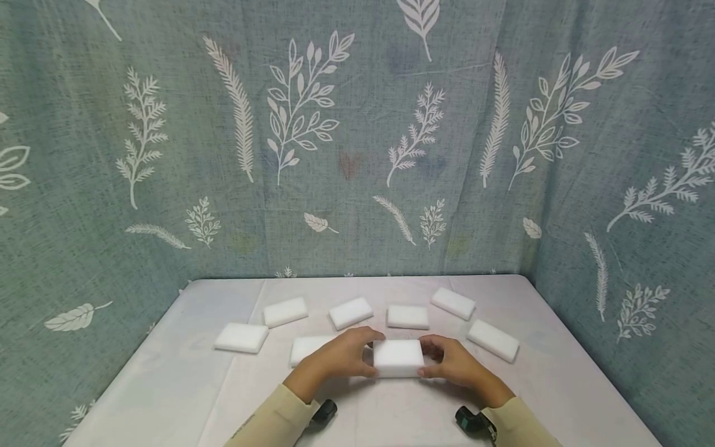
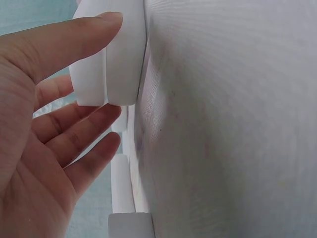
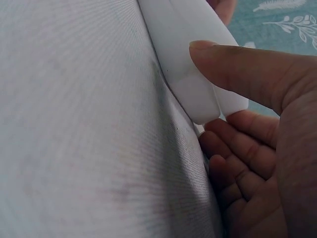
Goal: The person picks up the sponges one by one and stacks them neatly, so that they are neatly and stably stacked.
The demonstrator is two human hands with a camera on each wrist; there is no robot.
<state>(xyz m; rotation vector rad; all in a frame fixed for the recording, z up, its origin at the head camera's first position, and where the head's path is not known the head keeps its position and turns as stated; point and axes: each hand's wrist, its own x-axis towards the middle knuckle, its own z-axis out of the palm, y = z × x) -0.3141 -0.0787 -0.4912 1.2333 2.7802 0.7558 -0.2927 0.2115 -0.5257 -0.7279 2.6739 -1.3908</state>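
Two white sponge blocks lie stacked near the front middle of the table, the upper sponge [image 1: 398, 352] flush over the lower sponge [image 2: 125, 64]. A thin seam between them shows in both wrist views. At the stack's left end my left hand [image 1: 349, 354] holds it, thumb on the near side and fingertips at the end and far side. My right hand [image 1: 455, 361] grips the right end in a mirrored way, its thumb [image 3: 223, 67] against the near side. The lower block appears to rest on the cloth.
More white sponges lie in a loose arc behind: a left one [image 1: 241, 338], a back-left one [image 1: 285, 311], a middle one [image 1: 350, 312], and several to the right, including the rightmost [image 1: 493, 340]. Another sponge [image 1: 307, 349] sits partly behind my left hand. Patterned curtains [image 1: 357, 136] enclose the white table [image 1: 167, 385].
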